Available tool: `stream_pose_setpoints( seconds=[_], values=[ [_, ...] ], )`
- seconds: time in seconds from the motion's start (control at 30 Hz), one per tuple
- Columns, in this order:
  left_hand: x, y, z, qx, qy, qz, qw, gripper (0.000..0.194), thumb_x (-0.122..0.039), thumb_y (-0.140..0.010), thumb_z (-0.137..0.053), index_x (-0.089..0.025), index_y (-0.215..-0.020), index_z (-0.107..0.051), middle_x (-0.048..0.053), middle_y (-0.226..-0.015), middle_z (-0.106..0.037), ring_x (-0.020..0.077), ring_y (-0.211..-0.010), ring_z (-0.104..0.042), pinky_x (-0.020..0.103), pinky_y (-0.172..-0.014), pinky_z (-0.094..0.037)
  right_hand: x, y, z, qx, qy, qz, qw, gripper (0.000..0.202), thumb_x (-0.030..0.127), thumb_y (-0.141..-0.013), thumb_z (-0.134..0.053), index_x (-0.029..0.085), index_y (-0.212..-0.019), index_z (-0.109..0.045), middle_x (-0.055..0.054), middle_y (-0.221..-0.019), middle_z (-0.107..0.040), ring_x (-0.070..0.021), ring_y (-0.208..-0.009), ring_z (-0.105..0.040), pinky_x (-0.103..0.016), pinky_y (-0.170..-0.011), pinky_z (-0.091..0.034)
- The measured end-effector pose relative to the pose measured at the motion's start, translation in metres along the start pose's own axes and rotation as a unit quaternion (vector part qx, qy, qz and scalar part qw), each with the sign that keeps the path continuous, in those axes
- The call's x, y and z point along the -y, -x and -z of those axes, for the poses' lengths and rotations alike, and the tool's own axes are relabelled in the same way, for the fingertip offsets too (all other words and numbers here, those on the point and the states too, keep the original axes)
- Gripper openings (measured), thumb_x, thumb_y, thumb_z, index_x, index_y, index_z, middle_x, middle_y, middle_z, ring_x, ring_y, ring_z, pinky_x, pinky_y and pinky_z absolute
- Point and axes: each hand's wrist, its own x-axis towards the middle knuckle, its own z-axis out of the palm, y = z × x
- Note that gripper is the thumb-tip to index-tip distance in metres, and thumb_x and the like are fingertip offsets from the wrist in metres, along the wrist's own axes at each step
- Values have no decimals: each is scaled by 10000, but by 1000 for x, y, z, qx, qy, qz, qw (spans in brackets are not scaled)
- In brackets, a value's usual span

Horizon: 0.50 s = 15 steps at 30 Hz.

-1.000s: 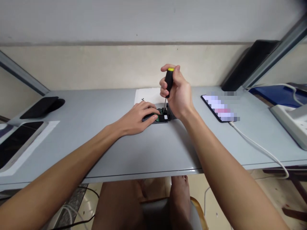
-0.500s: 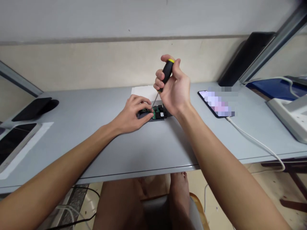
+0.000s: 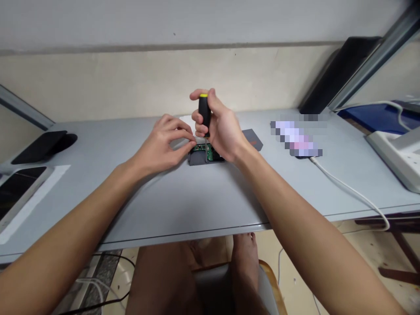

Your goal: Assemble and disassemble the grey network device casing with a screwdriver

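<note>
A: Head view — right hand (image 3: 223,127)?
B: Grip closed round a black-handled, yellow-capped screwdriver (image 3: 204,109); shaft (image 3: 206,151) near-upright.
A: Below it?
B: Dark rectangular casing (image 3: 197,159), green circuit board (image 3: 210,152) inside, long axis crosswise on grey table (image 3: 183,205). Left hand (image 3: 160,142) nearer — fingertips (image 3: 192,144) at left end, almost together; hold unclear.

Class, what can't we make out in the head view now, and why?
- Head view: right part of the circuit board, hidden by the right hand.
- Head view: what the tip of the screwdriver meets, too small to tell.
- Head view: screen of the phone, covered by blurring blocks.
- Head view: rest of the power strip, cut off by the right edge.
</note>
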Motion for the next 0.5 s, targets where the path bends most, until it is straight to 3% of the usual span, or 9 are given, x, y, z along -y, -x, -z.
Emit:
stream_pose_setpoints(
  seconds=[0.13, 0.3, 0.5],
  values=[
    [-4, 0, -3, 34, 10, 5, 999, 246, -473, -959, -590, -316, -892, -768, 27, -1093, -760, 306, -1148, -606, 547, -1150, -430, 0, 0, 0, -1, 19, 21, 1000, 446, 737, -969, -567, 291, -958, -594, 46, -673, -449, -139, -551, -334, -312, -552, -361],
    [-5, 0, -6, 72, 43, 2, 997, 266, -471, -956, -607, -295, -864, -783, 34, -1028, -773, 283, -1087, -622, 504, -1105, -470, 8, -4, 11, -30, -26, 80, 996, 415, 691, -1027, -495, 289, -969, -580, 40, -706, -429, -133, -559, -339, -292, -577, -371],
    [-4, 0, -10, 76, 83, 6, 994, 292, -499, -969, -631, -285, -854, -793, 37, -1005, -786, 270, -1066, -636, 493, -1070, -492, 17, -5, 15, -94, -42, 103, 989, 469, 732, -1038, -372, 294, -961, -521, 29, -731, -401, -140, -568, -406, -281, -597, -436]
  ],
)
